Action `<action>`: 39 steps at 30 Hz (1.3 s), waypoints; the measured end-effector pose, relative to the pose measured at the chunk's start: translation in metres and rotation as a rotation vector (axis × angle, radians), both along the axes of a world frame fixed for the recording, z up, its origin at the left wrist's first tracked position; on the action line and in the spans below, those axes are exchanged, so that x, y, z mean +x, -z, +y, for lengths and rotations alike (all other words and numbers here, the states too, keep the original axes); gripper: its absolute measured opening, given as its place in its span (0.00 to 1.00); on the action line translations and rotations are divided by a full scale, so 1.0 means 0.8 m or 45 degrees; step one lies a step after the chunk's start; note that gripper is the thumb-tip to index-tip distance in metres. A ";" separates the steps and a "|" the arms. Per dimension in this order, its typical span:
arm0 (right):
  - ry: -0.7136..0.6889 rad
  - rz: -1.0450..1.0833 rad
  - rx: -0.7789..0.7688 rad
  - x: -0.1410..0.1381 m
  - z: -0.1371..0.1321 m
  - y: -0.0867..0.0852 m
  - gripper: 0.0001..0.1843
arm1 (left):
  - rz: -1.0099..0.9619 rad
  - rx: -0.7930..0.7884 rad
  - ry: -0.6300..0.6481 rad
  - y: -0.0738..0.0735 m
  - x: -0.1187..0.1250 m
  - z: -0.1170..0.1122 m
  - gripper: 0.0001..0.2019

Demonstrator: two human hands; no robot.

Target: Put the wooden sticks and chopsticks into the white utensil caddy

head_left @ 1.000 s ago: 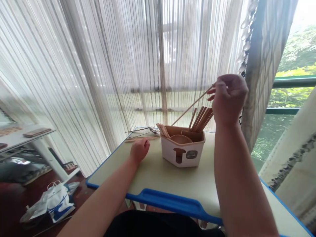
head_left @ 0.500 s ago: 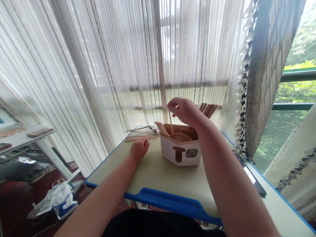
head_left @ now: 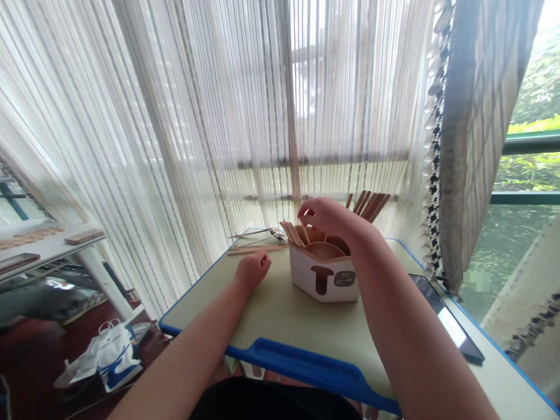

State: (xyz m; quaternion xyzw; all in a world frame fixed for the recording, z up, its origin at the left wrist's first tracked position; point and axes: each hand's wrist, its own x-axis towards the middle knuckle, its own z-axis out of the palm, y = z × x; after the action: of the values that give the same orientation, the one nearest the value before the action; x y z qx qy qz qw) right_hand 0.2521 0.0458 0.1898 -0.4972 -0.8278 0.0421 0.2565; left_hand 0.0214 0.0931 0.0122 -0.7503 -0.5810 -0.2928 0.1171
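Note:
A white cutlery holder with brown trim stands on the table. It holds a bundle of wooden chopsticks at its left, taller wooden utensils at its right, and a round brown bowl part in the middle. My right hand hovers over the holder's left side, fingers pinched on a thin wooden chopstick that points down into it. My left hand rests on the table left of the holder, fingers curled into a loose fist. Past it lie more chopsticks and a metal spoon.
The table has a blue rim and a blue handle at its near edge. A dark phone or tablet lies at the right. Striped curtains hang close behind. A plastic bag lies on the floor at the left, near another white table.
My right hand has come down and to the left with the chopstick, from high at the right to just above the holder. The stick has turned from slanted to nearly upright. My left hand stayed put.

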 end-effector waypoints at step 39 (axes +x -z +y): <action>-0.034 -0.048 0.261 -0.022 -0.035 -0.012 0.10 | 0.041 -0.211 -0.353 0.012 -0.014 0.028 0.21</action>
State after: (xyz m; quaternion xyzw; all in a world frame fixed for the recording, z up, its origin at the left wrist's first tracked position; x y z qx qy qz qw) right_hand 0.2346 0.0179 0.1992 -0.4580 -0.8390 -0.0486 0.2898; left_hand 0.0102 0.1151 0.0030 -0.6745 -0.6994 -0.2128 0.1033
